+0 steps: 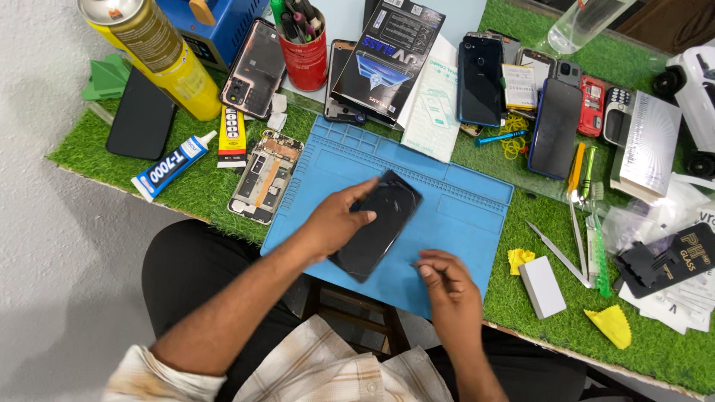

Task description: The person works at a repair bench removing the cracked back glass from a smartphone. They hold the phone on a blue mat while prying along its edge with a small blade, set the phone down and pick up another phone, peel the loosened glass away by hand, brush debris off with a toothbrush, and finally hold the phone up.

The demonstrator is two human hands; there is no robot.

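A black smartphone (380,227) lies screen-up on a blue silicone work mat (462,208) in the middle of the desk. My left hand (335,223) rests on the phone's left side, thumb and fingers pressing its top edge and screen. Just right of the phone's lower end, my right hand (447,286) sits on the mat with fingertips pinched together; I cannot tell if something thin is between them.
Green artificial turf (194,182) covers the desk. Left: an opened phone body (266,176), glue tubes (171,165), a yellow canister (160,56), a red pen cup (304,56). Behind the mat: a screen-protector box (387,59), several phones (480,78). Right: tweezers (558,257), a white block (542,286), yellow cloths (611,325).
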